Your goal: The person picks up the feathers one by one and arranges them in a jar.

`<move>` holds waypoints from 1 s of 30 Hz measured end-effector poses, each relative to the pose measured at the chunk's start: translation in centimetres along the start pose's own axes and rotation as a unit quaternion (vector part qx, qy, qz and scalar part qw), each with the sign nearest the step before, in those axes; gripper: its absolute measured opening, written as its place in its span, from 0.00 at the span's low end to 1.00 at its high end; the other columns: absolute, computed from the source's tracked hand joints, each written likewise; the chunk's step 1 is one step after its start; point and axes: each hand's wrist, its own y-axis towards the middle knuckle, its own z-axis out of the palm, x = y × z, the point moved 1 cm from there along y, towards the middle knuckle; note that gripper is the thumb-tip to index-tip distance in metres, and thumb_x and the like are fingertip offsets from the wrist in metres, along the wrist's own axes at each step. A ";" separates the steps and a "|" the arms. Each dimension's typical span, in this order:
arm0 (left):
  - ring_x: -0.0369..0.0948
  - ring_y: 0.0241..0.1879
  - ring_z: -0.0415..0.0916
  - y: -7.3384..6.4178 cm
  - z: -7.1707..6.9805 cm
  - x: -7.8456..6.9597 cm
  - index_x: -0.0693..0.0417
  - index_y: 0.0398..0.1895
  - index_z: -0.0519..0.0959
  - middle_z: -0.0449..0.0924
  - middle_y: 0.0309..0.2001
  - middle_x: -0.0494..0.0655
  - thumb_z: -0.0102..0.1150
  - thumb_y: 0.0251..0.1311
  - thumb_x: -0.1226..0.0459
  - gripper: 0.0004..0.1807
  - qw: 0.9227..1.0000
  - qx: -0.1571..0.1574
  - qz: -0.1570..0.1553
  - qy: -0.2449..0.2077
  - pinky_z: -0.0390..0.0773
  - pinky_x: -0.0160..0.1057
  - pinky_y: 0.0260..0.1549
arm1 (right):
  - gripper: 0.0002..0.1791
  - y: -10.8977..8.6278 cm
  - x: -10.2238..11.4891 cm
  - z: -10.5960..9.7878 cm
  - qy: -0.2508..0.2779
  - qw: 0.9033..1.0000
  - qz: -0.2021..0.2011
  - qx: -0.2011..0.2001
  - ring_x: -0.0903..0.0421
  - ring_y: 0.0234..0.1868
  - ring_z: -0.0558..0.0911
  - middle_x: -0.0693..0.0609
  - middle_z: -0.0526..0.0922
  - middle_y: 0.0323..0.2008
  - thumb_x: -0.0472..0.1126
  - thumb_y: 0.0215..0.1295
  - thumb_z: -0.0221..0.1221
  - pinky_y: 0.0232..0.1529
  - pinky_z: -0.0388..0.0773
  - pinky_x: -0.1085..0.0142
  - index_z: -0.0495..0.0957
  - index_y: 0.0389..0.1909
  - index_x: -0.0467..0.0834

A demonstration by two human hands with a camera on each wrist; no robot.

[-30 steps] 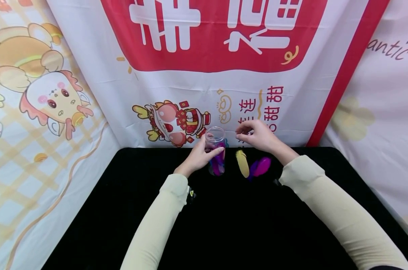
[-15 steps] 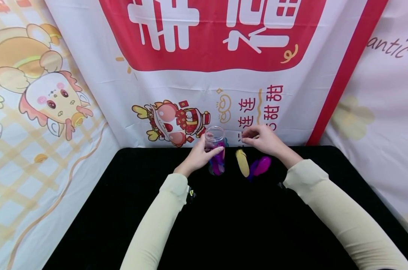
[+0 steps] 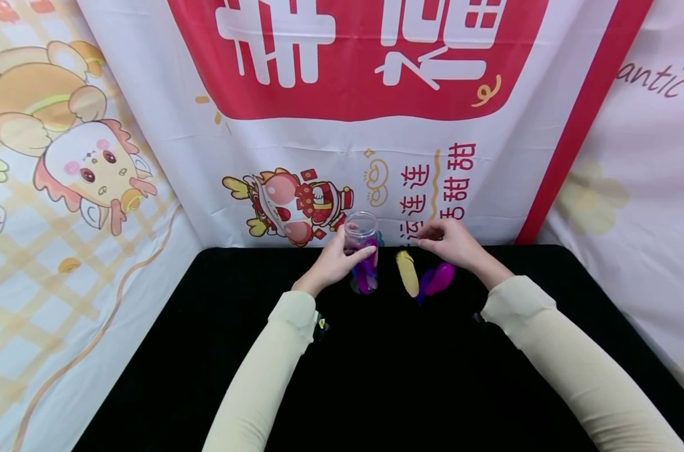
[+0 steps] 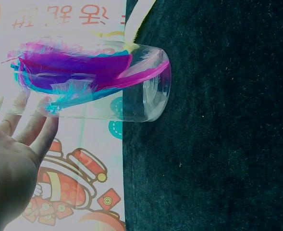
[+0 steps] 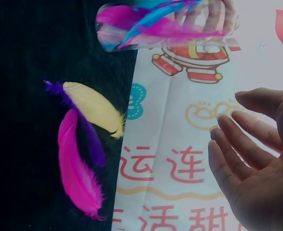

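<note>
A clear jar [image 3: 365, 278] stands near the back of the black table, gripped round its side by my left hand [image 3: 331, 260]. Purple, magenta and blue feathers [image 4: 79, 70] fill much of the jar, and its mouth is uncovered. To the jar's right lie a yellow feather [image 3: 407, 275], a violet feather [image 5: 91, 137] and a magenta feather [image 3: 440, 279], close together. Above these loose feathers, my right hand [image 3: 456, 242] hovers with nothing in it. In the right wrist view its fingers [image 5: 244, 144] are loosely bent, the thumb apart from them.
Right behind the table's far edge hangs a white and red printed cloth [image 3: 319, 138]. Another printed cloth [image 3: 65, 251] runs along the left side, and a pale one [image 3: 630, 220] along the right. The black table [image 3: 398, 376] stretches towards me between both sleeves.
My right hand has drawn away from the jar, rightward and slightly down, to above the loose feathers. My left hand and the jar have stayed in place.
</note>
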 end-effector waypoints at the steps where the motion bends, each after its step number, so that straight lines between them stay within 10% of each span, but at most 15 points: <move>1: 0.48 0.61 0.76 0.0 0.0 0.0 0.50 0.73 0.59 0.70 0.65 0.51 0.66 0.66 0.46 0.40 1.000 0.000 0.000 0.000 0.75 0.49 0.63 | 0.09 -0.1 -0.2 0.0 -0.001 1.000 -0.001 -0.003 0.48 0.42 0.84 0.42 0.88 0.41 0.36 0.67 0.66 0.47 0.80 0.57 0.86 0.44 0.36; 16: 0.48 0.60 0.77 0.0 -0.1 0.0 0.50 0.73 0.59 0.72 0.64 0.51 0.66 0.66 0.46 0.40 1.000 0.006 0.003 -0.003 0.76 0.49 0.62 | 0.09 -1.0 -3.5 0.3 -0.028 0.999 0.016 -0.016 0.48 0.42 0.84 0.43 0.88 0.41 0.36 0.66 0.67 0.47 0.78 0.57 0.86 0.43 0.36; 30: 0.47 0.62 0.76 -0.1 0.0 -0.1 0.51 0.74 0.59 0.72 0.64 0.51 0.67 0.65 0.46 0.42 1.000 0.003 0.002 -0.004 0.75 0.48 0.63 | 0.17 -1.7 -5.9 1.6 0.001 0.993 0.116 0.018 0.44 0.47 0.84 0.39 0.87 0.46 0.42 0.69 0.65 0.47 0.81 0.54 0.82 0.50 0.33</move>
